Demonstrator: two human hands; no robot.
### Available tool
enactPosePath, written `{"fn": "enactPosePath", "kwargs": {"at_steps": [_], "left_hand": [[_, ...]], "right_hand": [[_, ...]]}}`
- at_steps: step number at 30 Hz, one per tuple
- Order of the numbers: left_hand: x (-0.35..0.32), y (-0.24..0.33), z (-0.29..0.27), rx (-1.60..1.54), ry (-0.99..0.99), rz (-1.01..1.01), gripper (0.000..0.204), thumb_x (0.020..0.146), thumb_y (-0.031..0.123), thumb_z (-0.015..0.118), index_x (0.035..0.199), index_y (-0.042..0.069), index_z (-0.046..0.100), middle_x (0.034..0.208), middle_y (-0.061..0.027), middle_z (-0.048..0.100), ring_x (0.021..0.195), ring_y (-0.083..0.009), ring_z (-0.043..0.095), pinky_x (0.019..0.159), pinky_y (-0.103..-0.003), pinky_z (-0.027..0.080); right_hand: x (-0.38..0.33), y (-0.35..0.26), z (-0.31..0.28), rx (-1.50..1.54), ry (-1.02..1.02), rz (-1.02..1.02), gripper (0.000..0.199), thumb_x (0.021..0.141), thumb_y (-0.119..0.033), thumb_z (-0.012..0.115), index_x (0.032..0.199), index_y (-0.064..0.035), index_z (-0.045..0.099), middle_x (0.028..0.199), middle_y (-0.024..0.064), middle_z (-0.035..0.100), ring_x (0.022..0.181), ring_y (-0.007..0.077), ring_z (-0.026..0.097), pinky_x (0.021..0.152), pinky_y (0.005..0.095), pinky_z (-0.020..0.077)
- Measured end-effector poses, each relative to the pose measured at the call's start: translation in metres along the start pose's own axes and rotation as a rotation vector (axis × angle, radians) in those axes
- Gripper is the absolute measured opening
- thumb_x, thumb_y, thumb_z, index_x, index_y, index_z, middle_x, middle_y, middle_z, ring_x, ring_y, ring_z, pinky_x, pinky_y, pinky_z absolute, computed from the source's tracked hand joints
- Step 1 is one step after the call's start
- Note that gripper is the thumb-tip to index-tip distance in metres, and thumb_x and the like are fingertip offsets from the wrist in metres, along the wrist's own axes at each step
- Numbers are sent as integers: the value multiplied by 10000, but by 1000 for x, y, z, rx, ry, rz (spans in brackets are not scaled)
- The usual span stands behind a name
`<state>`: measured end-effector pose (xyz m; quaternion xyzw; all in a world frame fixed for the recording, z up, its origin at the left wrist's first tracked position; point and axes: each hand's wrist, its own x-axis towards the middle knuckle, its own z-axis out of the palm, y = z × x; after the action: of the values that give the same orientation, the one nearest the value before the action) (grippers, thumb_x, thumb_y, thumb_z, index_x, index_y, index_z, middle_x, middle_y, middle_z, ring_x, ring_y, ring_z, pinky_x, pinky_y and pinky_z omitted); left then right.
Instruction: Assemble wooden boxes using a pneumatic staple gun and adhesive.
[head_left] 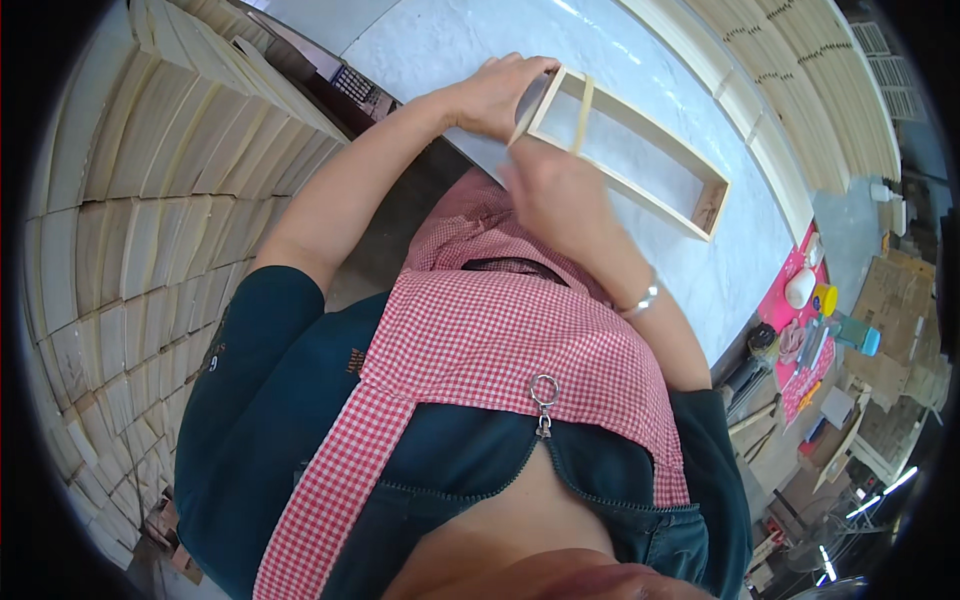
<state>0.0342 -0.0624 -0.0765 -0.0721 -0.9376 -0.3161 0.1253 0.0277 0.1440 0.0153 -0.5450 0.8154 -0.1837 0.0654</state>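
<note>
A long, narrow frame of pale wood (712, 205) lies at a slant on the light marbled table, and the tabletop shows through its middle. Near its left end a yellowish band (583, 115) runs across from one long side to the other. My left hand (495, 95) is closed on that end, its fingertips at the far corner. Between this hand and the wood is a thin greyish curved piece, too unclear to name. Close to the near left corner is my right hand (562, 190), curled and blurred by motion; its fingers are mostly hidden.
Tall stacks of pale wooden pieces (150, 220) rise on the left. More wooden strips (800, 90) line the table's far right side. Beyond the marbled tabletop (745, 290), a pink surface holds a white container (800, 288), a yellow tub (825, 299) and other small items.
</note>
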Motion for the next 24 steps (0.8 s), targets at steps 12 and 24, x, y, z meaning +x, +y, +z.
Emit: {"fn": "enactPosePath", "kwargs": {"at_steps": [12, 24], "left_hand": [[0, 5, -8, -101, -116, -153, 1088, 562, 268, 907, 1496, 95, 375, 1252, -176, 575, 1074, -326, 580, 1002, -414, 452], [-5, 6, -9, -23, -100, -107, 1097, 580, 260, 898, 1514, 65, 355, 1321, -183, 549, 1125, -325, 561, 1014, -413, 456]], "right_hand": [[-182, 155, -56, -51, 452, 473, 175, 844, -85, 734, 1010, -29, 737, 728, 47, 618, 542, 146, 502, 511, 273, 430], [-142, 240, -35, 376, 204, 371, 544, 852, -5, 644, 1387, -26, 548, 1146, 94, 612, 896, 184, 583, 835, 275, 506]]}}
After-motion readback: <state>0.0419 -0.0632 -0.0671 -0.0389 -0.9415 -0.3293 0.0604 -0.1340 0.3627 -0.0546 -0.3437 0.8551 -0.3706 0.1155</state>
